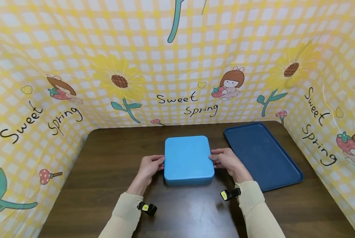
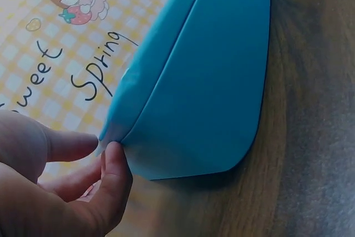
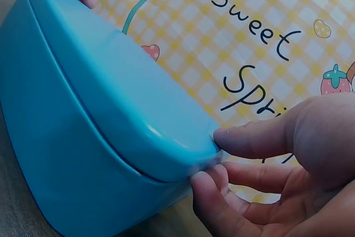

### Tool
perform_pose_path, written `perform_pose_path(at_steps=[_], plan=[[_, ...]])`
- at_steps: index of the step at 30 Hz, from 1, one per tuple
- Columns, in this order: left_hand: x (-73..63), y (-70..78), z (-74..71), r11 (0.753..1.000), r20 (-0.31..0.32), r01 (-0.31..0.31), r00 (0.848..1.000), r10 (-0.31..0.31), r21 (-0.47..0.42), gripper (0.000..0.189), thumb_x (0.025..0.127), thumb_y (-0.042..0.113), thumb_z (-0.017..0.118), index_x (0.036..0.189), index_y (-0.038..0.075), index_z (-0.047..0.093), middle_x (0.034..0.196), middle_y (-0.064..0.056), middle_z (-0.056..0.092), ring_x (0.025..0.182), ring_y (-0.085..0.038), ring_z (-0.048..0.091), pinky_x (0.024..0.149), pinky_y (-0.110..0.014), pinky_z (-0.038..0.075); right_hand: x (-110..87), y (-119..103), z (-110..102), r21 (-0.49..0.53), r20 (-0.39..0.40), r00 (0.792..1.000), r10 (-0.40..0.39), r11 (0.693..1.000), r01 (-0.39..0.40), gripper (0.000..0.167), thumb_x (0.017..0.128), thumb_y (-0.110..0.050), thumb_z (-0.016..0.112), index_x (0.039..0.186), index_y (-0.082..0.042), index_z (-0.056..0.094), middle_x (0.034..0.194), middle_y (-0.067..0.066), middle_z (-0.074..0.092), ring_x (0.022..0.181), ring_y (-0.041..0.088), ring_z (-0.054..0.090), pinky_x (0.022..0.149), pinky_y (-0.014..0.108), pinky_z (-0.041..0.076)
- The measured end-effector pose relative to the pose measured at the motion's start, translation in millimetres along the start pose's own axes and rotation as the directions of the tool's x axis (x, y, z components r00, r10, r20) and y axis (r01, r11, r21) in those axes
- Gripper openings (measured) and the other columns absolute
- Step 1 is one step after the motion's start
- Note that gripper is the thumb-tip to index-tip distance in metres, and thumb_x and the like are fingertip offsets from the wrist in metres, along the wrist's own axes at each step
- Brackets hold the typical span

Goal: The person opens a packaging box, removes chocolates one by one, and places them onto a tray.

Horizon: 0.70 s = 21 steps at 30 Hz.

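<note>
A light blue rectangular box (image 1: 189, 182) sits on the table with its lid (image 1: 187, 155) on top. A thin dark seam runs between lid and body in both wrist views. At the box's left side, my left hand (image 1: 150, 166) pinches the lid's edge, thumb above and fingertips below near the seam. On the opposite side my right hand (image 1: 227, 161) holds the lid's edge the same way, its thumb (image 3: 249, 139) at the top rim and fingertips at the seam. What lies inside the box is hidden.
A dark blue tray (image 1: 263, 158) lies flat to the right of the box, partly behind my right hand and sleeve. The brown wooden table (image 1: 112, 172) is enclosed by a yellow checked cloth (image 1: 177, 66) at the back and both sides.
</note>
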<state>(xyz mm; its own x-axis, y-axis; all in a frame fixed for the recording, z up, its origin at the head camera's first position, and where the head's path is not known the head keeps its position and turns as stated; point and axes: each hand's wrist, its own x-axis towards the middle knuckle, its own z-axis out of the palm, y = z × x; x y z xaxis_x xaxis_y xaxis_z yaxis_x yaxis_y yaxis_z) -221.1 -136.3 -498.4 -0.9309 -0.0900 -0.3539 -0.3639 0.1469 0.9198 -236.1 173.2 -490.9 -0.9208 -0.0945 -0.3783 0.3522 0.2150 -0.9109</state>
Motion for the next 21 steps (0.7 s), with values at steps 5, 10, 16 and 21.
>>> perform_pose_path(at_steps=[5,10,16,21], plan=[[-1.2,-1.0,-0.3,1.000,-0.015,0.003,1.000,-0.003,-0.003,0.027,0.101,0.013,0.064,0.122,-0.003,0.070,0.117,-0.019,0.067,0.082,-0.015,0.066,0.091,-0.042,0.057,0.8,-1.5,1.3,-0.008,-0.021,1.000,-0.010,1.000,0.010,0.043,0.097,-0.009,0.066,0.137,0.004,0.058,0.109,0.017,0.068,0.081,0.018,0.067,0.074,0.033,0.060],[-0.6,-1.7,-0.6,1.000,-0.016,-0.004,1.000,0.004,-0.008,0.028,0.100,0.013,0.066,0.122,-0.004,0.070,0.117,-0.019,0.068,0.080,-0.014,0.067,0.092,-0.044,0.056,-1.1,-4.5,3.8,-0.013,-0.048,0.999,-0.015,1.000,0.015,0.042,0.097,-0.009,0.065,0.137,0.004,0.058,0.112,0.018,0.067,0.083,0.019,0.067,0.075,0.034,0.060],[-0.2,-2.7,-1.7,1.000,-0.006,0.003,1.000,-0.003,-0.021,0.029,0.098,0.013,0.068,0.122,-0.003,0.070,0.118,-0.019,0.068,0.080,-0.014,0.067,0.094,-0.046,0.055,-0.9,-3.0,4.9,-0.006,-0.042,0.999,-0.005,1.000,0.005,0.043,0.097,-0.009,0.066,0.137,0.004,0.058,0.112,0.017,0.069,0.083,0.017,0.068,0.076,0.034,0.059],[0.6,-2.5,-1.7,0.999,-0.011,0.006,1.000,-0.007,-0.039,0.029,0.097,0.012,0.070,0.122,-0.003,0.071,0.118,-0.019,0.068,0.079,-0.013,0.067,0.092,-0.044,0.056,-0.6,-2.3,5.4,0.018,-0.035,0.999,-0.001,1.000,0.002,0.045,0.096,-0.008,0.066,0.138,0.003,0.057,0.103,0.014,0.070,0.080,0.016,0.067,0.073,0.032,0.058]])
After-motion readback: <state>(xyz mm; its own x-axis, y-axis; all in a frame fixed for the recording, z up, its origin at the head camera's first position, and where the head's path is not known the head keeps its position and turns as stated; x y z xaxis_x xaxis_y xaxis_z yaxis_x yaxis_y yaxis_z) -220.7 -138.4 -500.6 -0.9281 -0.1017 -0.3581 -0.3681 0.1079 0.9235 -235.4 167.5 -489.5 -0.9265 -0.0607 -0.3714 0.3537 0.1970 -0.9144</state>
